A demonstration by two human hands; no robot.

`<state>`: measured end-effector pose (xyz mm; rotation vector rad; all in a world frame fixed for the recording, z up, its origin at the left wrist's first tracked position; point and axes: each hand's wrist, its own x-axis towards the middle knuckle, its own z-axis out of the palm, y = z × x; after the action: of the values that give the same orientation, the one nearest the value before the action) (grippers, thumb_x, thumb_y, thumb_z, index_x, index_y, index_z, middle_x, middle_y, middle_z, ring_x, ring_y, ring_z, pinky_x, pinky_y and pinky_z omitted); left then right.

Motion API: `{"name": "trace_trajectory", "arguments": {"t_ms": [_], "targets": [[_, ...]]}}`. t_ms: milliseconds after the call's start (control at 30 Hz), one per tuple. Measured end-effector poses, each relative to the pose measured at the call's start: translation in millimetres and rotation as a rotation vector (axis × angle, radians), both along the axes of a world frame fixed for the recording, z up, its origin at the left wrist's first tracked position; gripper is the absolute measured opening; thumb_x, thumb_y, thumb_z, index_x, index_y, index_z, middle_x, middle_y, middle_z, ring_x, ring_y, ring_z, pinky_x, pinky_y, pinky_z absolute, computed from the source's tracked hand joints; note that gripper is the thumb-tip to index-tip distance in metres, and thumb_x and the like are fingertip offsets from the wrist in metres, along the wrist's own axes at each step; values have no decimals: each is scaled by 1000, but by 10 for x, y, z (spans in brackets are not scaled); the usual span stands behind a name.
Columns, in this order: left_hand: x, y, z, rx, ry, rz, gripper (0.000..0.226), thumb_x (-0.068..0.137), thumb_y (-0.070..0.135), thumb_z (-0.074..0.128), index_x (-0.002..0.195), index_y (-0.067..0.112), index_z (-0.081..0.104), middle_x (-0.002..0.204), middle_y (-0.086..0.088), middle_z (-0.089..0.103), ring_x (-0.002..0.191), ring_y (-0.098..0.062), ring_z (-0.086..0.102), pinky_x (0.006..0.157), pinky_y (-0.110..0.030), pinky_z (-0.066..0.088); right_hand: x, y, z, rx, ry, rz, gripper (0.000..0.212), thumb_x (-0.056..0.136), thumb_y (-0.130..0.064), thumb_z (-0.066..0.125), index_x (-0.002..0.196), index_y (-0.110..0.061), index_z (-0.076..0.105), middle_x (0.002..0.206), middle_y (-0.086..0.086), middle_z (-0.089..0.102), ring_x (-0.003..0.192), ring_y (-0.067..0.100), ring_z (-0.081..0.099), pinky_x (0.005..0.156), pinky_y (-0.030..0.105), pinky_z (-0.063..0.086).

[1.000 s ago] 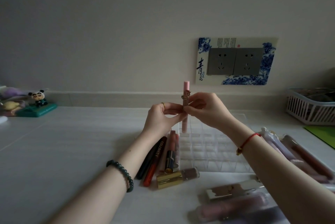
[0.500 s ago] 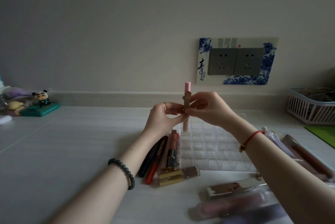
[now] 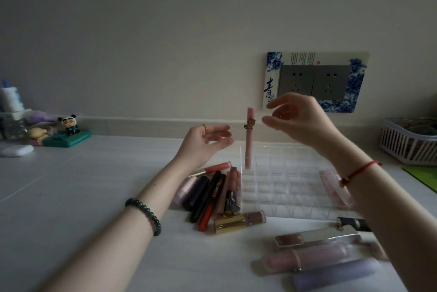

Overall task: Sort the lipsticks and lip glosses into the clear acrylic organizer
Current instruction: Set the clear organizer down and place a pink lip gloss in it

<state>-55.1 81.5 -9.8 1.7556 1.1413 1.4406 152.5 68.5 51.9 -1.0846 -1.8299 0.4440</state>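
my left hand (image 3: 205, 142) is hovering open at centre frame, fingers loosely spread and holding nothing. my right hand (image 3: 298, 121) is hanging open a little higher, just right of centre, thumb and fingers apart and also empty. between them a pink tube (image 3: 249, 137) is standing upright by itself in a cell at the far left corner of the organizer (image 3: 283, 187), with a small cartoon charm clipped near its top. neither hand is touching it; i judge the hands are staying close on either side in case it tips, since the tube is tall and narrow and only its foot is sitting in the cell.

the rest of the cells are looking empty, so most of the sorting is not yet done. a pile of tubes (image 3: 212, 194) is lying on the table just left of the organizer, within my left hand's reach. in it a black and red pen (image 3: 209, 199) is showing the word "colorkey" along its side. a gold-capped gloss (image 3: 238, 220) is lying crosswise in front of the pile. more tubes (image 3: 319, 256) are lying at lower right, blurred, their labels unreadable.

on the wall at upper right a blue and white socket frame (image 3: 315, 82) is carrying a large chinese character, 青, and small print too fine to read.
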Motion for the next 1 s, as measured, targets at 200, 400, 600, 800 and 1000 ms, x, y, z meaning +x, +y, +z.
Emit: {"name": "trace_trajectory", "arguments": {"t_ms": [200, 400, 600, 800, 1000], "targets": [[-365, -258, -79, -27, 234, 130, 23, 85, 17, 59, 108, 17, 63, 101, 6, 66, 96, -4, 61, 85, -11, 42, -241, -392, 53, 221, -210, 118, 18, 74, -12, 67, 84, -25, 59, 71, -10, 62, 64, 2, 61, 63, 15, 54], [-516, -429, -321, -82, 364, 165, 25, 90, 14, 51, 113, 15, 61, 106, 10, 63, 105, -5, 58, 93, -16, 41, -651, -586, -290, 191, -627, 362, 19, 80, -13, 62, 97, -19, 64, 87, -13, 59, 67, -7, 52, 68, 4, 47], [-564, -487, -395, -119, 228, 152, 23, 88, 15, 53, 107, 21, 62, 102, 12, 64, 106, -5, 58, 104, -36, 39, -794, -555, -576, 146, -855, 428, 21, 81, -14, 60, 100, -23, 65, 106, -2, 61, 95, 15, 57, 83, 33, 48], [-600, -456, -418, -114, 183, 155, 20, 87, 12, 56, 101, 26, 62, 101, 9, 65, 105, -10, 60, 103, -41, 40, -858, -530, -610, 139, -950, 474, 26, 80, -13, 59, 101, -27, 65, 110, -4, 61, 101, 16, 54, 84, 30, 45], [-593, -456, -412, -93, 149, 163, 21, 87, 12, 55, 96, 30, 62, 100, 6, 67, 103, -9, 61, 102, -37, 42, -883, -491, -689, 251, -937, 515, 28, 79, -11, 55, 102, -25, 65, 111, -1, 61, 102, 19, 54, 84, 36, 44]]}}
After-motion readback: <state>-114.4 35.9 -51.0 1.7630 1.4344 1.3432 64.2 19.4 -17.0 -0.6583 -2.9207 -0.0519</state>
